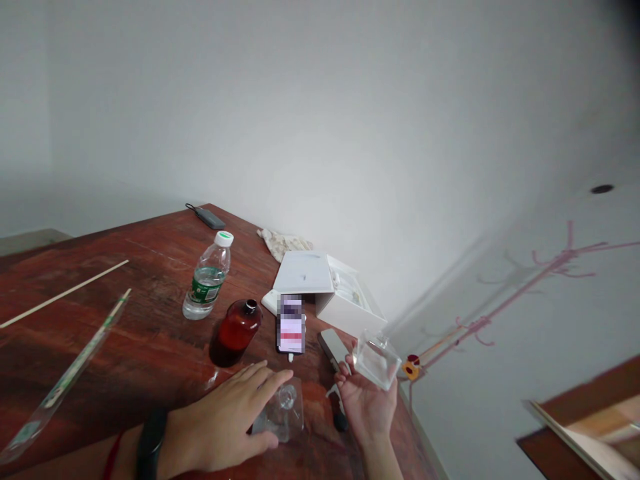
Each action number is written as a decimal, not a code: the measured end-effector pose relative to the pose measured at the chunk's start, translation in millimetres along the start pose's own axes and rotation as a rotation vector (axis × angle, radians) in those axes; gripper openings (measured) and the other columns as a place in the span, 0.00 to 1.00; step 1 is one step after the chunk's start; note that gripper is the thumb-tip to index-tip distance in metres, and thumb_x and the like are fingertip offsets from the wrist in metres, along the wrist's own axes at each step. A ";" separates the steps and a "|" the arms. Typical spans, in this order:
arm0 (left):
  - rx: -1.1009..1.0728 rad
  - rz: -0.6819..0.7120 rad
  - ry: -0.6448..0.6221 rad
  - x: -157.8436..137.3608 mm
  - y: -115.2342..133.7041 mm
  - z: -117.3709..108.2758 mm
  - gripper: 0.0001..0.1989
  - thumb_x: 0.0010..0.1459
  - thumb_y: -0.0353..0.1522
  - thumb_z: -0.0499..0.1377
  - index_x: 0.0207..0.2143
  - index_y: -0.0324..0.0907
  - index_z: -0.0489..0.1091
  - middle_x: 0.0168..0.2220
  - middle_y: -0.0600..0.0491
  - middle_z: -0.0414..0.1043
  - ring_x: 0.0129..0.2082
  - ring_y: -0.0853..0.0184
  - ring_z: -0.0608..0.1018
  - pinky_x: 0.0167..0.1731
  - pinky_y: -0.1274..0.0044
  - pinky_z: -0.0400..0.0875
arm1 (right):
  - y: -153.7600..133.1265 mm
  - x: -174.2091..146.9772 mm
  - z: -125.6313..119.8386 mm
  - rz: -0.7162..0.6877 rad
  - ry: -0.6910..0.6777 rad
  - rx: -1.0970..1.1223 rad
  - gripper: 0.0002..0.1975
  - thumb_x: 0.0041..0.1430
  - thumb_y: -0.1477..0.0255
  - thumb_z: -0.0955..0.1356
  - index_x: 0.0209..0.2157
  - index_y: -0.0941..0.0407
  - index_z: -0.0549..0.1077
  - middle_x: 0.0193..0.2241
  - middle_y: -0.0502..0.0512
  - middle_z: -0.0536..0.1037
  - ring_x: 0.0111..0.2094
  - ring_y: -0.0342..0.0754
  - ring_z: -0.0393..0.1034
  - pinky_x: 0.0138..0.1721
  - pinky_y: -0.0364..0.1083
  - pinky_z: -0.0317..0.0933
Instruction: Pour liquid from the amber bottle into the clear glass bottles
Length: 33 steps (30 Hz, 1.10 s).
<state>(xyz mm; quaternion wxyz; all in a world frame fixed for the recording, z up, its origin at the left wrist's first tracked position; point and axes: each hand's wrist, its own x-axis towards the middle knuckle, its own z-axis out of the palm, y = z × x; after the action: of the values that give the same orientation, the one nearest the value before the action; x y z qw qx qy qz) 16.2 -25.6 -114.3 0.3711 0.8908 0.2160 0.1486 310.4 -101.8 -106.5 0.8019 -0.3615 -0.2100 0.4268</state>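
My left hand lies palm down at the near edge of the table, its fingers stretched out. Partly beneath it is a clear square item with a round, neck-like part; whether my fingers press on it I cannot tell. Raised on the right, my right hand holds a clear, square glass bottle, tilted, palm upward. An amber bottle with an uncapped neck stands just beyond my left hand. A phone with a lit screen lies past it, a white plug at its near end.
A capped water bottle stands on the wooden table. At left lie a thin stick and wrapped sticks. A white box, a cloth and a grey device are further back. A pink rack stands at right.
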 end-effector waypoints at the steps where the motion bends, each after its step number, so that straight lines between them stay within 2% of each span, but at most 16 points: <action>1: 0.007 0.000 -0.001 -0.1 0.3 -0.6 0.43 0.59 0.32 0.65 0.75 0.48 0.56 0.75 0.44 0.58 0.75 0.45 0.60 0.72 0.51 0.57 | 0.1 0.0 0.2 0.000 0.005 0.001 0.30 0.60 0.45 0.71 0.52 0.53 0.80 0.31 0.56 0.83 0.28 0.50 0.71 0.28 0.47 0.69; 12: 0.031 -0.014 -0.018 -0.3 2.4 -0.4 0.43 0.61 0.33 0.65 0.76 0.47 0.54 0.76 0.43 0.56 0.75 0.45 0.60 0.72 0.51 0.57 | -0.4 0.2 1.2 -0.004 0.015 -0.001 0.28 0.60 0.44 0.70 0.48 0.52 0.82 0.31 0.56 0.83 0.28 0.50 0.71 0.28 0.48 0.69; 28: 0.012 0.004 0.006 1.3 -2.2 1.6 0.43 0.60 0.34 0.64 0.75 0.48 0.56 0.76 0.44 0.58 0.75 0.43 0.60 0.72 0.50 0.57 | -1.2 0.3 2.0 -0.001 0.011 -0.008 0.29 0.57 0.45 0.73 0.49 0.53 0.81 0.30 0.55 0.82 0.27 0.49 0.72 0.27 0.46 0.69; 33: 0.017 -0.012 -0.019 1.0 -0.3 1.0 0.43 0.61 0.34 0.64 0.76 0.46 0.55 0.76 0.43 0.57 0.75 0.44 0.59 0.72 0.51 0.56 | -1.1 0.3 1.5 -0.008 0.000 -0.018 0.29 0.58 0.45 0.72 0.48 0.53 0.81 0.30 0.56 0.82 0.28 0.49 0.72 0.27 0.46 0.69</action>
<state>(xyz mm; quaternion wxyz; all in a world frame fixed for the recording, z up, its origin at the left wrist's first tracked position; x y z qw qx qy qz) 17.4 -25.5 -115.1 0.3666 0.8939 0.2192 0.1359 310.1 -101.4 -104.7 0.8004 -0.3677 -0.2152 0.4217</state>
